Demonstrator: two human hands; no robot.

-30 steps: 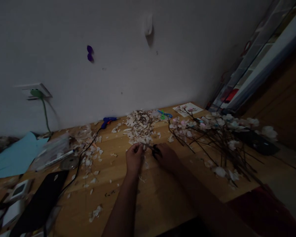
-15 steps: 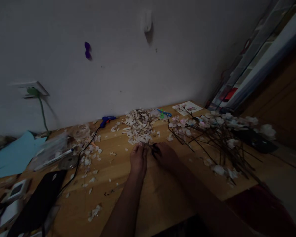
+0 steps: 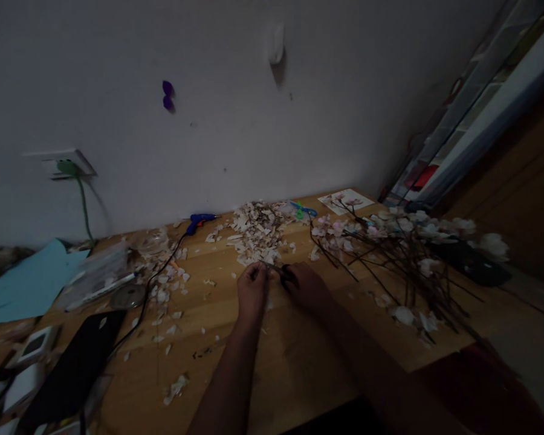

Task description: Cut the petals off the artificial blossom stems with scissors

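Black-handled scissors (image 3: 289, 277) are gripped in my right hand (image 3: 310, 289), their blades pointing left toward my other hand. My left hand (image 3: 252, 289) is closed in a pinch close to the blade tips; what sits between its fingers is too small and dark to make out. Just beyond both hands lies a heap of pale, dry-looking flakes or petals (image 3: 258, 226). Loose pale bits (image 3: 163, 294) are scattered over the wooden table (image 3: 213, 275) to the left.
Branches with white and pink blossoms (image 3: 405, 254) spread over the right side. A picture card (image 3: 346, 201) and blue-green scissors (image 3: 303, 209) lie at the back. Left are a blue glue gun (image 3: 200, 222) with its cord, a black slab (image 3: 75, 368), and blue paper (image 3: 31, 284).
The view has shifted slightly. My left fingers have moved a little and curled differently near the blade tips. My right hand still holds the scissors in nearly the same place.
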